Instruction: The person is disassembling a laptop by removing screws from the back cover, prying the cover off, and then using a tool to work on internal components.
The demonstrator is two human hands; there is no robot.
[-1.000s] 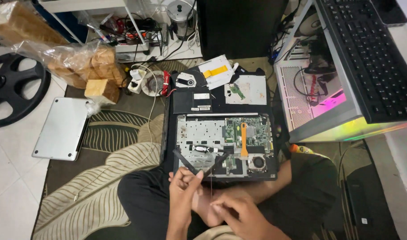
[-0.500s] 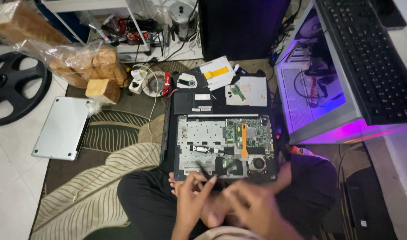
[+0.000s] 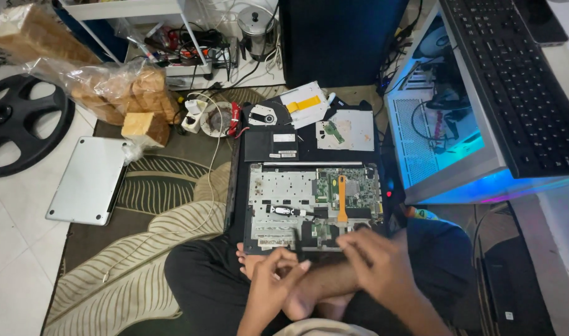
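An opened laptop base lies on the rug in front of my crossed legs, its metal frame and green circuit boards bare. An orange pry tool rests upright on the boards at the right. My left hand hovers at the near edge with its fingers pinched; a thin dark tool pokes up from them over the chassis. My right hand is blurred, palm down over the near right corner of the base, and its grip is unclear.
Behind the base lie a black panel, a disc drive and a white sheet with a small green board. A lit PC case with a keyboard stands right. A silver laptop, bagged bread and a black wheel are on the left.
Both hands have shifted right and up towards the near edge of the base. My right hand has swung from my lap to the near right corner. The PC lights changed colour.
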